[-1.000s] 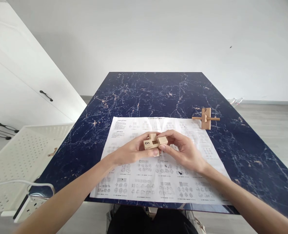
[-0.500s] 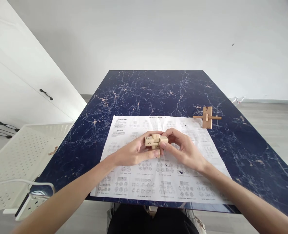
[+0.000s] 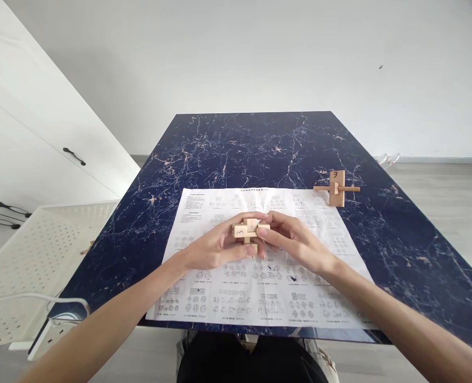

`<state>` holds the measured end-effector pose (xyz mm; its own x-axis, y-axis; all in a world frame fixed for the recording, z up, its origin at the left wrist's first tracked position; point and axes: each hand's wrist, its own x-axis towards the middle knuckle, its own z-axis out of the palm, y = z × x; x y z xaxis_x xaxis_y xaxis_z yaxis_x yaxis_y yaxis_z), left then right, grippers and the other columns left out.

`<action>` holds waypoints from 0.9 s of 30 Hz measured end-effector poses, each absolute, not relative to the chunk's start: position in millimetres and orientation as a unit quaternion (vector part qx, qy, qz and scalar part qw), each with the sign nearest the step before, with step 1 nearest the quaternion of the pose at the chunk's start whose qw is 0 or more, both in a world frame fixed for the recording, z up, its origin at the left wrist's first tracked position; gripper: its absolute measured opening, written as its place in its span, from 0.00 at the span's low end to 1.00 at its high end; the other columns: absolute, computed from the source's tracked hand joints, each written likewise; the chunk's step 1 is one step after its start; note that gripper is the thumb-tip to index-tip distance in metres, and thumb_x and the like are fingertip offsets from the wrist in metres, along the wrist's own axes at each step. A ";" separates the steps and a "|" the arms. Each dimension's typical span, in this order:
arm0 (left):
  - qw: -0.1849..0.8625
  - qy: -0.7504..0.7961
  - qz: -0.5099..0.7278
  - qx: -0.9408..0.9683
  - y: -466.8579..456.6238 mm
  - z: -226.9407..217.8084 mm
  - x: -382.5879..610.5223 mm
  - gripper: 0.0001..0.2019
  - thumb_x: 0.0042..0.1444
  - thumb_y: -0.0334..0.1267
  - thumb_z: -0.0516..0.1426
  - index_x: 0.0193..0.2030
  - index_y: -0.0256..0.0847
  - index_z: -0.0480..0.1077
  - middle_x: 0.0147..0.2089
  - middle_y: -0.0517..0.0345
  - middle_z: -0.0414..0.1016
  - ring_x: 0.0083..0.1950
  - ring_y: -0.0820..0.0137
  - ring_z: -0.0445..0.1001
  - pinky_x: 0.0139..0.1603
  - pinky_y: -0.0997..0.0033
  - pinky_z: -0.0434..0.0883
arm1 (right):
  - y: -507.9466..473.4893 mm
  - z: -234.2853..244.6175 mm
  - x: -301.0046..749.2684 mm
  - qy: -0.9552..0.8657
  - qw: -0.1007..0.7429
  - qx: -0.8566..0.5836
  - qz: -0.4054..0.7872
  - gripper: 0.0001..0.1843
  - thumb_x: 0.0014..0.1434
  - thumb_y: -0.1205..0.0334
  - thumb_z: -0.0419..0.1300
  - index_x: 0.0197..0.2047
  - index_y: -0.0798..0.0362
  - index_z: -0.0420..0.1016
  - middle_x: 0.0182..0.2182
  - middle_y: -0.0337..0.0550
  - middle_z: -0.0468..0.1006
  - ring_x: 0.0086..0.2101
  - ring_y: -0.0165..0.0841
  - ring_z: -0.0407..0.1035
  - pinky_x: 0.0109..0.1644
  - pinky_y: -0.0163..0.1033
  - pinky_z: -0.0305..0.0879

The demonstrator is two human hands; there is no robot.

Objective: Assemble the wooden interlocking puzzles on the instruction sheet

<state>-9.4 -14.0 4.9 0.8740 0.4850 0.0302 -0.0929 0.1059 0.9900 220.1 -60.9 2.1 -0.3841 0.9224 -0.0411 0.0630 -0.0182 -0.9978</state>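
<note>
Both my hands hold a small wooden block puzzle (image 3: 247,231) just above a printed instruction sheet (image 3: 259,287). My left hand (image 3: 215,247) grips it from the left and underneath, fingers curled around it; a face of the block marked "3" points toward me. My right hand (image 3: 295,242) pinches the puzzle's right end with thumb and fingertips. The pieces sit pressed together between the two hands.
The sheet lies on a dark blue marble table (image 3: 228,154). A second wooden puzzle (image 3: 337,188), a block with a crossing stick, stands at the right beyond the sheet. A white perforated basket (image 3: 32,255) and a white cabinet (image 3: 40,138) are at the left.
The loose piece in my right hand has been pushed in against the block held by my left hand; the gap between them has closed. The view shifted slightly.
</note>
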 end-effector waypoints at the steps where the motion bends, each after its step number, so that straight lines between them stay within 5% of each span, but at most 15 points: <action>1: 0.730 0.152 0.200 0.636 -13.5 4.9 -9.4 0.26 0.73 0.34 0.62 0.74 0.55 0.67 0.48 0.55 0.79 0.52 0.63 0.81 0.57 0.58 0.76 | -60.9 1.2 219.9 -0.598 0.372 -0.411 0.579 0.19 0.73 0.40 0.62 0.43 0.48 0.73 0.31 0.43 0.84 0.32 0.37 0.75 0.38 0.45 0.67; 7: 0.738 0.151 0.193 0.629 -10.9 5.6 -8.8 0.26 0.73 0.35 0.62 0.74 0.53 0.67 0.46 0.54 0.80 0.51 0.63 0.81 0.57 0.57 0.75 | -60.8 0.9 220.0 -0.614 0.377 -0.409 0.561 0.21 0.73 0.38 0.62 0.47 0.49 0.73 0.32 0.45 0.85 0.35 0.41 0.78 0.42 0.48 0.70; 17: 0.748 0.148 0.188 0.620 -8.0 3.0 -6.1 0.24 0.73 0.39 0.62 0.74 0.49 0.67 0.46 0.54 0.80 0.46 0.66 0.79 0.50 0.63 0.73 | -57.2 1.4 221.9 -0.534 0.374 -0.368 0.663 0.19 0.72 0.43 0.65 0.44 0.51 0.75 0.32 0.44 0.83 0.28 0.33 0.61 0.36 0.43 0.58; 21: 0.758 0.158 0.180 0.606 -8.2 -1.0 -2.5 0.24 0.71 0.47 0.64 0.70 0.45 0.69 0.44 0.52 0.81 0.42 0.67 0.78 0.44 0.66 0.73 | -54.9 3.8 221.5 -0.507 0.361 -0.352 0.699 0.22 0.73 0.42 0.62 0.35 0.51 0.74 0.27 0.39 0.74 0.26 0.31 0.57 0.34 0.43 0.55; 27: 0.745 0.232 0.210 0.589 -15.2 -0.6 -0.4 0.34 0.61 0.44 0.73 0.69 0.47 0.65 0.54 0.49 0.81 0.54 0.59 0.82 0.51 0.60 0.77 | -57.3 7.2 220.1 -0.469 0.387 -0.386 0.694 0.29 0.71 0.36 0.62 0.28 0.50 0.66 0.25 0.34 0.62 0.24 0.29 0.55 0.32 0.42 0.56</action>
